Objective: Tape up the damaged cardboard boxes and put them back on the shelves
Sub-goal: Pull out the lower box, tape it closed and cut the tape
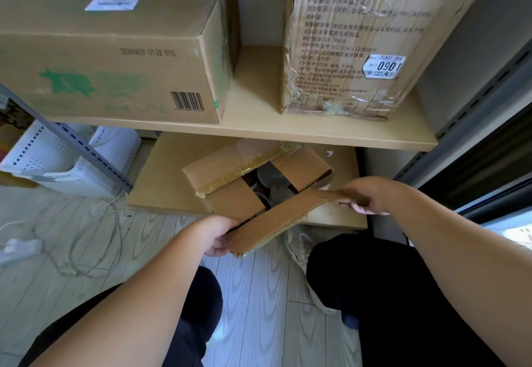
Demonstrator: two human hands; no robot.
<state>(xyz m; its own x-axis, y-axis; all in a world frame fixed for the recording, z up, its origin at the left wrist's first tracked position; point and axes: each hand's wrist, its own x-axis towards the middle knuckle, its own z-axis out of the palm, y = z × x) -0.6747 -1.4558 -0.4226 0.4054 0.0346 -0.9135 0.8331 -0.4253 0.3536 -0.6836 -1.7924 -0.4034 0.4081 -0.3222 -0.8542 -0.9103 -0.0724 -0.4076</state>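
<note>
my left hand [214,235] grips the near end of a long brown cardboard flap [283,217], fingers curled round its corner, and my right hand [371,195] pinches the far end of the same flap, so my hands are well apart with the flap stretched between them. the flap belongs to a small damaged brown cardboard box [230,176] that sits on the low light-wood bottom shelf [164,171], just in front of my knees. the box's top is open, with strips of yellowish old tape [244,169] along one closed flap, and dark rounded things show inside, too dim to tell what.

on the light-wood upper shelf [316,129] stand a wide brown cardboard box with green print and a barcode [115,58] on the left and a crumpled brown cardboard box with black text and a white sticker [354,41] on the right, well apart from each other. a white perforated plastic basket [72,162] stands on the pale wood-grain floor [259,294] to the left, beside loose pale cables [86,240].
</note>
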